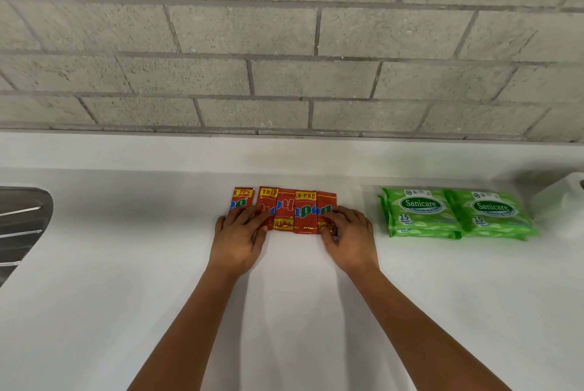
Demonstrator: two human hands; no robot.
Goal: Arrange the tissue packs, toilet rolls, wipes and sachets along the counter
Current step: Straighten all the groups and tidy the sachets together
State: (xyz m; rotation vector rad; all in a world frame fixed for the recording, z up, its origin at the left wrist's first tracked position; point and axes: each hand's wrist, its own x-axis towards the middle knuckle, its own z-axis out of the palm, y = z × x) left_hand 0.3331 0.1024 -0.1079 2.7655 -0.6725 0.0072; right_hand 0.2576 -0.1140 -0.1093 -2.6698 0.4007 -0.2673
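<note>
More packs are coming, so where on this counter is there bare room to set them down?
Bare counter lies between the sink drainboard and the red sachets, and along the whole near side. A narrower gap separates the sachets from the green wipes. It is crowded at the right: wipes meet the toilet roll. Both hands rest on the sachets.

Bright, even light is filling the picture. The white surface is glowing softly, with no hard glare. Pale shadows are lying beside both arms. The wide lens is bending the block wall lines near the edges. The far right corner is looking blurry.
</note>
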